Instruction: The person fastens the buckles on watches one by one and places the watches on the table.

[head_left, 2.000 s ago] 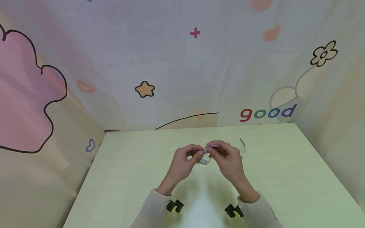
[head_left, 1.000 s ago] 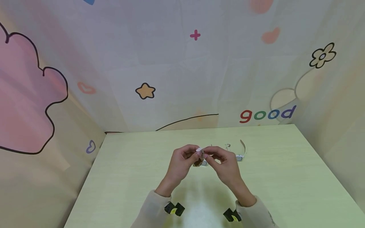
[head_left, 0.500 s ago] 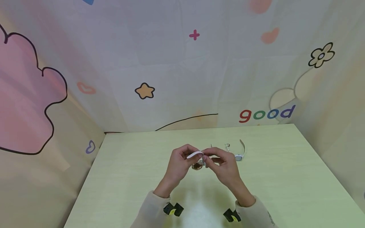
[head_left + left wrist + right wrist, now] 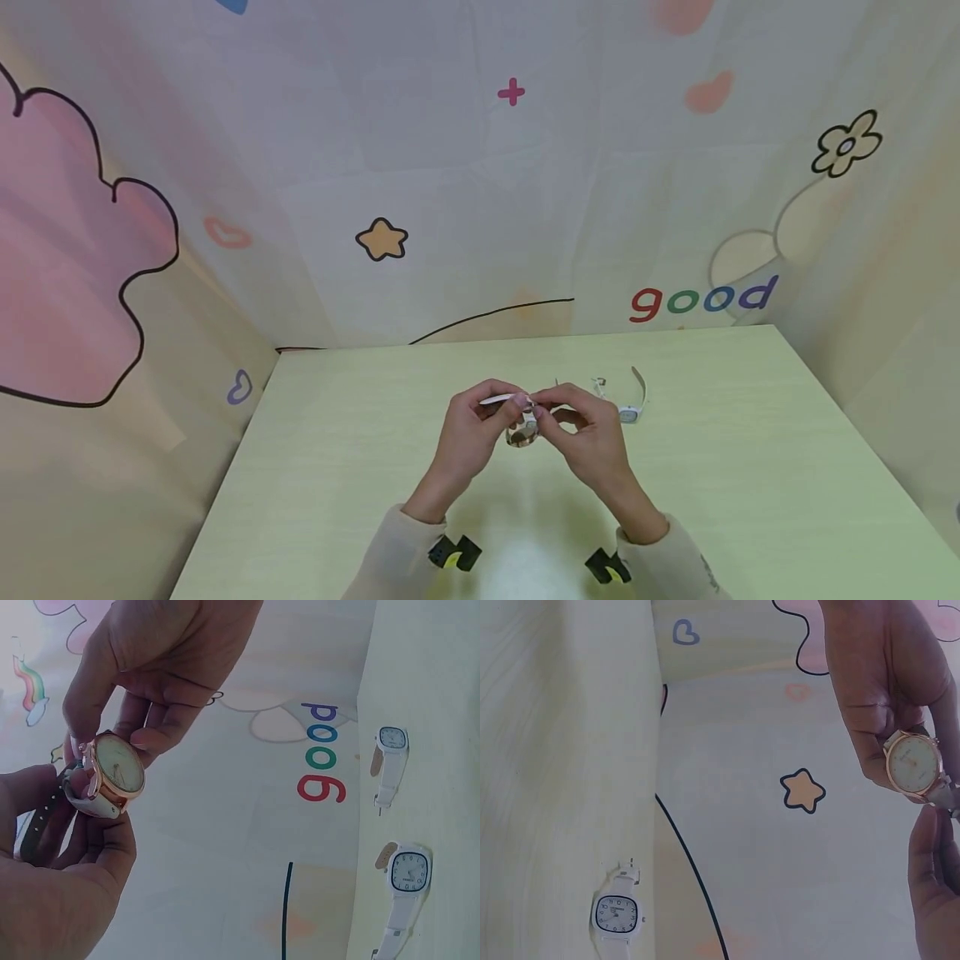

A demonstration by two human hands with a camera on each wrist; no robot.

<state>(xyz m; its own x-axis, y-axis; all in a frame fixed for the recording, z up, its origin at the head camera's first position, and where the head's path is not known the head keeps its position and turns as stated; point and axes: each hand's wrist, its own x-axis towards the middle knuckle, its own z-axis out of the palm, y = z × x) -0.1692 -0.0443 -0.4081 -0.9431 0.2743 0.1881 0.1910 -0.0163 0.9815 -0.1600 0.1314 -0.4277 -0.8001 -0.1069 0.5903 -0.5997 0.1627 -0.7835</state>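
Both hands hold up a wristwatch with a round rose-gold case [image 4: 120, 763], pale dial and white strap, above the table. My left hand [image 4: 468, 429] pinches the holed end of the strap [image 4: 43, 819], which sticks out leftward between thumb and index finger. At the other strap piece, my right hand [image 4: 592, 433] pinches near the buckle, which the fingertips largely hide. The case hangs below the fingers, dial facing away from me and toward the wall, as the right wrist view shows with the dial [image 4: 913, 765].
Two white square-faced watches lie on the table [image 4: 345, 467] beyond the hands. One watch [image 4: 391, 738] is at the right; the other watch [image 4: 409, 870] is mostly hidden behind my right hand in the head view. A printed cloth wall [image 4: 450, 167] rises behind the table.
The strap end stuck out to the right two seconds ago and now points left across the left hand. The case has come into view below the fingers. Both hands shifted slightly left and down.
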